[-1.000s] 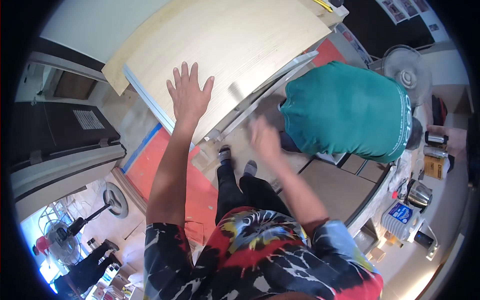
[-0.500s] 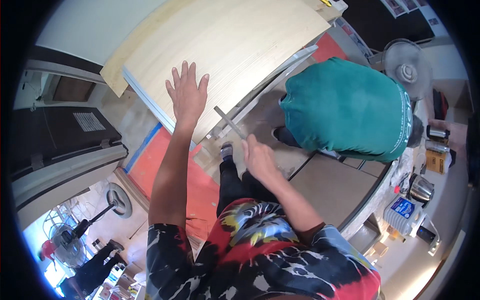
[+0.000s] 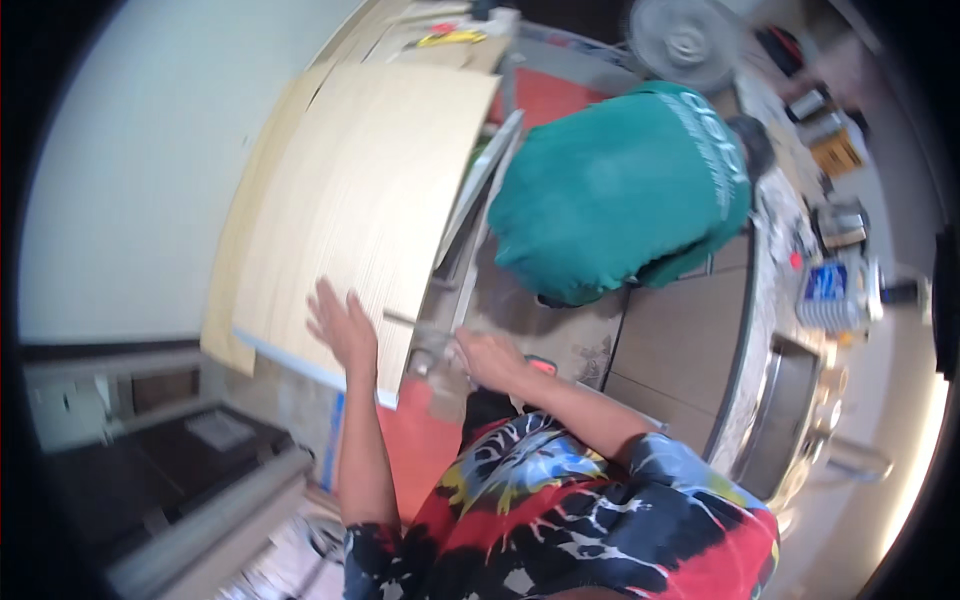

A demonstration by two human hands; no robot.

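Observation:
A large pale wood-grain panel lies in front of me, with a light-coloured edge along its near side. My left hand is over its near part, fingers spread and holding nothing; whether it touches the surface I cannot tell. My right hand is closed around one end of a flat grey metal file. The file points left, its free tip over the panel's near right part. Motion blurs both hands a little.
A person in a green shirt bends down close on the right. Beyond are a fan and a counter with a sink, kettle and plastic jug. A yellow tool lies past the panel. Red covering is on the floor.
My view has turned, so the panel and the person appear farther left. My left hand, flat on the panel before, now looks lifted or tilted. The file stays in my right hand.

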